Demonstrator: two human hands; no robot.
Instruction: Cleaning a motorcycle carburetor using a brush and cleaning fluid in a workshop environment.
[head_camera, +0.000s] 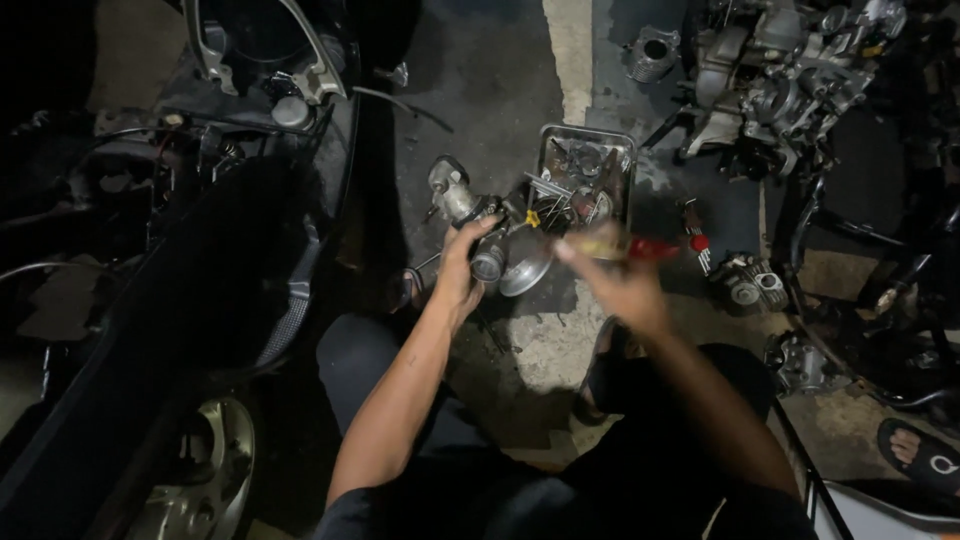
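Left hand (462, 270) wraps a grey metal carburetor (490, 235), fingers curled tight round its body, holding it up above the concrete floor (530, 350), just in front of the person's knees. Right hand (610, 275) is blurred, closed round a red-handled screwdriver (640, 247); handle end points right, shaft runs left toward the carburetor. Tip is lost in blur, so contact with the part can't be confirmed.

Key relation: screwdriver's long axis lies roughly level, left-right, aimed at the carburetor's right side. Carburetor sits left of the right hand, close, nearly touching. Left hand is the one on the part; right hand is only near it. Carburetor's own long axis tilts from upper left to lower right, round bowl end (525, 270) lowest, facing the right hand.

Around, big to small: black scooter body (200, 280) fills the left side, its wheel (215, 470) at lower left. Bare engine block (780, 70) lies at the upper right of the floor. Metal tray (625, 150) of small parts sits on the floor just beyond both hands. Small grey engine pieces (750, 285) lie right of the right hand. Sandalled foot (920, 450) at the right edge belongs to someone else.
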